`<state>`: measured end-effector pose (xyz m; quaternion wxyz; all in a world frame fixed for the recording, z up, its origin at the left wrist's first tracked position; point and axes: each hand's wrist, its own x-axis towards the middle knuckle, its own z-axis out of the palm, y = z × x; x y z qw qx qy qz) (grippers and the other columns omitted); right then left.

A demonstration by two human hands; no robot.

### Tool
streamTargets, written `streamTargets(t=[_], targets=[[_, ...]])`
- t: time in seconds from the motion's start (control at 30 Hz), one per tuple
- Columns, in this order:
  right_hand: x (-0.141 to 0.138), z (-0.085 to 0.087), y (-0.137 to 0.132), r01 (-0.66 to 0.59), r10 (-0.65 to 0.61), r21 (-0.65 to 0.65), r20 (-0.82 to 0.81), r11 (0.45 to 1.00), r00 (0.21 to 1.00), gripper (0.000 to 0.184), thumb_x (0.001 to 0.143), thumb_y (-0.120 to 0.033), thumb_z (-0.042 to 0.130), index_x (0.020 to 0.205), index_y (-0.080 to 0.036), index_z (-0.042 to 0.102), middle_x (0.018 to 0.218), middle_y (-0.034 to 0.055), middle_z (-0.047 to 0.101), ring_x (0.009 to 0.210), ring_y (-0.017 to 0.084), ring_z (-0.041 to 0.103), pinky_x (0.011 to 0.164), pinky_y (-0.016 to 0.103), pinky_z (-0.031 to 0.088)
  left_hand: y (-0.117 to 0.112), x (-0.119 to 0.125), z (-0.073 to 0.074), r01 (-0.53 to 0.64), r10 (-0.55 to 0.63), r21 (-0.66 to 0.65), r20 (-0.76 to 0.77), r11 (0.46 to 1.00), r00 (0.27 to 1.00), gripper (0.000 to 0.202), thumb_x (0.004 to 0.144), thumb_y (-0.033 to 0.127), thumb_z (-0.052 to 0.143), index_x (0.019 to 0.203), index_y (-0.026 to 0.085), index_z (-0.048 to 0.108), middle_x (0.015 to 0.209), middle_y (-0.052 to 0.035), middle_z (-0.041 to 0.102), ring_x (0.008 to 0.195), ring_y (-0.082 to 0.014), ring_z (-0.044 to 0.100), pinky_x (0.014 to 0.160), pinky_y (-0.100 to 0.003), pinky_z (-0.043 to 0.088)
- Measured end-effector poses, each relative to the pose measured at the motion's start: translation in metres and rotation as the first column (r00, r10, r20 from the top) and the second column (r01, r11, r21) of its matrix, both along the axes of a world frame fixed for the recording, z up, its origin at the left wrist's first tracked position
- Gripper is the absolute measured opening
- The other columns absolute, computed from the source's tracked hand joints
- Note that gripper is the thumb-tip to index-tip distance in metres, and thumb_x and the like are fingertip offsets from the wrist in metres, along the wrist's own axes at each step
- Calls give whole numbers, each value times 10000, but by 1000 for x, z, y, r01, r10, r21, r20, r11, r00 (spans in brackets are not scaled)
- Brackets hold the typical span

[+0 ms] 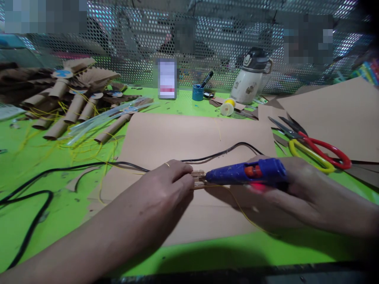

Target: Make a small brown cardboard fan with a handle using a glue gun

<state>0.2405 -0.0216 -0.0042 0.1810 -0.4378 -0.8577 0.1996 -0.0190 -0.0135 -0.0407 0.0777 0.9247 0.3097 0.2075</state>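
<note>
My right hand [299,189] grips a blue hot glue gun [237,172] with an orange part in its side. The gun's nozzle meets the end of a small pleated brown paper piece [199,179]. My left hand [168,185] is closed on that piece and hides most of it. A yellow thread [241,211] trails from the paper toward the lower right. Both hands are over a flat brown paper sheet [195,130]. A black cord [219,153] crosses the sheet behind my hands.
Brown paper tubes [72,108] with tangled yellow thread and clear glue sticks [103,118] lie at left. At right are red-and-yellow-handled scissors [310,150] and more brown paper [334,110]. A phone [167,79], blue pot [197,92], thread spool [227,107] and bottle [248,81] stand behind.
</note>
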Motion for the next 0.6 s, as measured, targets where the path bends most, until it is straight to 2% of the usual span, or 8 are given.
streamTargets(t=[0.13,0.4,0.6], targets=[[-1,0,-1,-13,13,-6,-11,1000,1000,111,816,-183,533,886,-221,610,781,-23,677,626,137,600,548,216,474,-1,0,2,-32,31,-20,-62,999,998,190,865,97,448,954,160,604,959,-104,608,876,-197,589,777,-344,518],[2,-1,-1,15,-15,4,34,1000,999,86,844,-238,508,822,-212,588,775,4,696,610,158,614,485,231,458,0,0,1,-50,48,-28,-66,998,997,175,873,113,442,956,158,589,955,-107,605,868,-198,584,761,-343,515],[1,-2,1,9,-9,9,19,1000,1000,81,841,-242,511,778,-227,558,769,-12,687,618,156,620,508,233,480,1,0,0,-23,23,-1,-67,1000,997,190,872,114,437,952,159,604,946,-104,606,867,-198,586,768,-344,522]])
